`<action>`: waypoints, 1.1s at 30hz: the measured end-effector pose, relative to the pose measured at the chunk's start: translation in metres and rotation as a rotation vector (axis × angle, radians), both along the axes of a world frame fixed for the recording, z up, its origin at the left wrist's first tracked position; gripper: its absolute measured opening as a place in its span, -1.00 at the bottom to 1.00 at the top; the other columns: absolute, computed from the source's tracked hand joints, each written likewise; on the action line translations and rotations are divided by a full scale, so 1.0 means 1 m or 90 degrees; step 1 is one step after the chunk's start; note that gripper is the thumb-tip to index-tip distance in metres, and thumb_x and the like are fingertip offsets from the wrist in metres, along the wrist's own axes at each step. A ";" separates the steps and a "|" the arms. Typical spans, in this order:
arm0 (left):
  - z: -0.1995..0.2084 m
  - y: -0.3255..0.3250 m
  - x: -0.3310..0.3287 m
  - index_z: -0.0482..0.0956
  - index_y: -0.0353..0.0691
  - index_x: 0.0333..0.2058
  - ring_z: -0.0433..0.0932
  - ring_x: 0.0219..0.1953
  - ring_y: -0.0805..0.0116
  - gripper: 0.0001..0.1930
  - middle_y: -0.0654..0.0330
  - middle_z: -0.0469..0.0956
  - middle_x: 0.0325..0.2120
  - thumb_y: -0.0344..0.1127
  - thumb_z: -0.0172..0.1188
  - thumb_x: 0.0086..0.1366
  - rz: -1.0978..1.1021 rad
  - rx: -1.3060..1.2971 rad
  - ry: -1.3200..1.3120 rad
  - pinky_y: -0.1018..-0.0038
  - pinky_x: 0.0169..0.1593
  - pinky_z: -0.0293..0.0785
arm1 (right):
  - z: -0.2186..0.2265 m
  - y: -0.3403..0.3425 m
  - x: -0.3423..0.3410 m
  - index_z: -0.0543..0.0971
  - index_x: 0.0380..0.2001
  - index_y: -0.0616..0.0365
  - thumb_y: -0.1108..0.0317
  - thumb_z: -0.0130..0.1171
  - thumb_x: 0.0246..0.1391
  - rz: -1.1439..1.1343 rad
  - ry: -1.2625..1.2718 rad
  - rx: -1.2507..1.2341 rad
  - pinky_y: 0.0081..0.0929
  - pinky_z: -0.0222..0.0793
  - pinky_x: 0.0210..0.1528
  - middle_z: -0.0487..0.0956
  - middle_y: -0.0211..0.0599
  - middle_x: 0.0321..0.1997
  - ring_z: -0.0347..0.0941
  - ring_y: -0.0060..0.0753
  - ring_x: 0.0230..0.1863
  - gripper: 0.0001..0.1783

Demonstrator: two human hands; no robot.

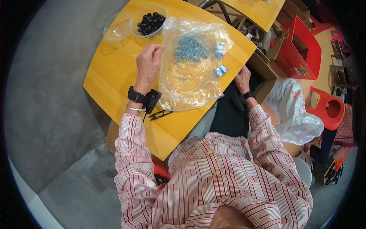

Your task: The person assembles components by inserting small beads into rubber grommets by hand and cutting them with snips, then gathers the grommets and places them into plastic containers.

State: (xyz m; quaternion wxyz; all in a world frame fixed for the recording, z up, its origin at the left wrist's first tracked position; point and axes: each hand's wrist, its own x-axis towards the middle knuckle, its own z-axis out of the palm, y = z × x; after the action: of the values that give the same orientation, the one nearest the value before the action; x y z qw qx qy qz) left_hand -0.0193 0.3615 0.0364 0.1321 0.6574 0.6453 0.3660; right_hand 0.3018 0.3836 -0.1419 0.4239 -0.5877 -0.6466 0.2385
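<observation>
My left hand (148,64) is over the yellow table, fingers closed in a pinch at the left edge of a clear plastic bag (190,91). What sits between the fingertips, if anything, is too small to make out. A heap of small blue-grey metallic pieces (191,49) lies on the bag, with two blue-and-white spools (220,71) at its right side. Beside the bag's lower left corner rest black thread snips (160,114). My right hand (243,79) is down at the table's right edge, next to an open cardboard box (267,82); its fingers are mostly hidden.
A clear round tub of black beads (151,23) stands at the table's far left, beside a clear lid (118,26). To the right are a red bin (299,49), a red plastic stool (328,108) and a white sack (293,114). Another yellow table (259,9) stands beyond.
</observation>
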 end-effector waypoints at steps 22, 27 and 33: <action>-0.046 0.092 -0.232 0.45 -0.40 -0.38 0.53 -0.44 0.32 -0.91 0.02 0.55 -0.42 -0.49 0.11 0.14 0.210 -0.196 -0.693 0.60 -0.51 0.36 | 0.012 -0.004 -0.010 0.52 -0.32 0.23 0.20 0.18 -0.04 -0.021 0.016 -0.005 -0.07 0.35 -0.22 0.51 0.07 -0.34 0.42 0.17 -0.27 -0.69; -0.045 0.107 -0.206 0.35 -0.41 -0.15 0.54 -0.43 0.29 -0.73 -0.04 0.55 -0.40 -0.40 0.09 0.23 0.220 -0.280 -0.779 0.61 -0.50 0.43 | 0.009 -0.008 0.008 0.50 -0.33 0.25 0.15 0.18 -0.05 -0.057 0.008 0.032 -0.05 0.34 -0.26 0.49 0.09 -0.39 0.41 0.18 -0.31 -0.65; -0.047 0.105 -0.257 0.34 -0.42 -0.11 0.55 -0.50 0.30 -0.71 -0.06 0.55 -0.43 -0.38 0.06 0.25 0.279 -0.340 -0.780 0.61 -0.52 0.47 | 0.019 -0.012 -0.010 0.51 -0.38 0.26 0.13 0.17 -0.03 -0.013 0.007 0.038 -0.07 0.33 -0.30 0.47 0.08 -0.46 0.40 0.17 -0.38 -0.65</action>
State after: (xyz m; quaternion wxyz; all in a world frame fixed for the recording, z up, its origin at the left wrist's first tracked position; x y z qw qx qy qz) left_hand -0.2768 0.4664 -0.0110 0.5518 0.1329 0.6402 0.5177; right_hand 0.2920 0.3716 -0.1233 0.4470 -0.5804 -0.6449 0.2178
